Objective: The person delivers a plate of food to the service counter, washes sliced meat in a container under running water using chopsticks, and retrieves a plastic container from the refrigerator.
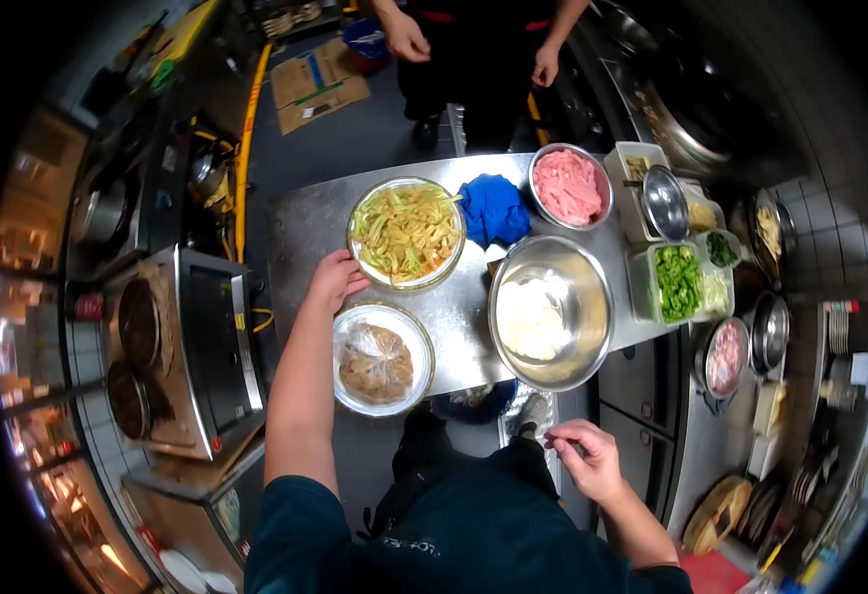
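Note:
My left hand reaches over the steel table, fingers stretched out at the near-left rim of a bowl of shredded green and brown vegetables; whether it touches the rim I cannot tell. Just below that hand is a bowl with a clear plastic bag of brownish food. My right hand hangs beyond the table's near edge, empty, fingers loosely bent and the thumb apart. Closest to it on the table is a large steel mixing bowl with pale contents.
A blue cloth and a bowl of pink raw meat lie at the table's far side. Right of them stand containers of chopped green peppers and other ingredients. Another person stands across the table. Flattened cardboard covers some floor.

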Tool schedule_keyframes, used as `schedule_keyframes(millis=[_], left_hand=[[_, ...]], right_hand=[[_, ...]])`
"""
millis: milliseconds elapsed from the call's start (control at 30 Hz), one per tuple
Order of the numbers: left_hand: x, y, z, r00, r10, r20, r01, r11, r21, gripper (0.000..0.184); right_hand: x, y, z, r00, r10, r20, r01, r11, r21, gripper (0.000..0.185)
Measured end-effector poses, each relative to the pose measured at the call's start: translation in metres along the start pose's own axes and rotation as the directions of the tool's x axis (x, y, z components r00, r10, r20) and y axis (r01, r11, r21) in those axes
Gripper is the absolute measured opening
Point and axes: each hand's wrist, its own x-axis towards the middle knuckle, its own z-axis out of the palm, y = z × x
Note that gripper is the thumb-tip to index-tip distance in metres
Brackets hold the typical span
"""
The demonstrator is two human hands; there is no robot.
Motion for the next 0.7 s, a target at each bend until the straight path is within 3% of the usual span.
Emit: schedule_keyframes(millis=[100, 267, 400, 700], left_hand=[[0.008, -0.002, 0.005, 1.0, 0.008, -0.016, -0.006, 0.996, 0.087, 0.022], [0.01, 0.007, 0.003, 0.999, 0.04, 0.005, -0.041, 0.98, 0.194, 0.023], [0.014, 0.003, -0.004, 0.988, 0.141, 0.066, -0.14, 0.99, -0.024, 0.032], [-0.027, 0.03, -0.017, 0.954, 0.282, 0.1, -0.271, 0.957, -0.104, 0.036]], right_hand=[[-0.012, -0.002, 0.022, 0.974, 0.167, -0.151, -0.161, 0.985, 0.054, 0.013], [-0.028, -0.003, 0.042, 0.894, 0.274, -0.355, -0.24, 0.961, 0.137, 0.012], [-0.045, -0.001, 0.044, 0.856, 0.298, -0.423, -0.271, 0.955, 0.123, 0.013], [-0.111, 0.041, 0.022, 0.678, 0.432, -0.595, -0.319, 0.902, 0.291, 0.014]])
